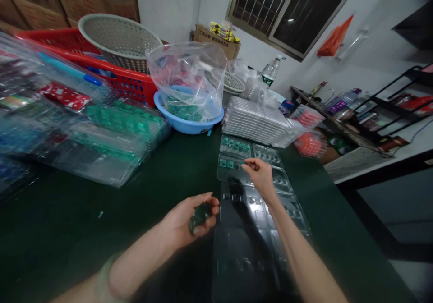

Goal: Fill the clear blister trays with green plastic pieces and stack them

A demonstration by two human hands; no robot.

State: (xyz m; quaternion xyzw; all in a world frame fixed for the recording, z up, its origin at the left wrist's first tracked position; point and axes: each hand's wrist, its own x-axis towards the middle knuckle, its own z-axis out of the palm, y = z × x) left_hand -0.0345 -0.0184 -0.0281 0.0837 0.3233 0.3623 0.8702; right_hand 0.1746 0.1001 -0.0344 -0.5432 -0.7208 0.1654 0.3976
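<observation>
My left hand (181, 224) is curled, palm up, around a few dark green translucent plastic pieces (200, 216). It is held over the table, left of a row of clear plastic blister trays (233, 213). My right hand (260, 174) reaches over the second tray from the back, thumb and fingertips pinched together. A small green piece seems to show at the fingertips, partly hidden. Two green pieces (226, 163) sit in that tray's slots, left of my fingers. The tray behind it holds several green pieces (237, 145) in a row.
A light blue basin (189, 125) with a clear plastic bag (189, 68) stands at the back. Stacked clear trays (255, 122) are beside it. Packaged green plastic goods (118, 118) are piled at left, before a red basket (131, 86) and grey colander (118, 41).
</observation>
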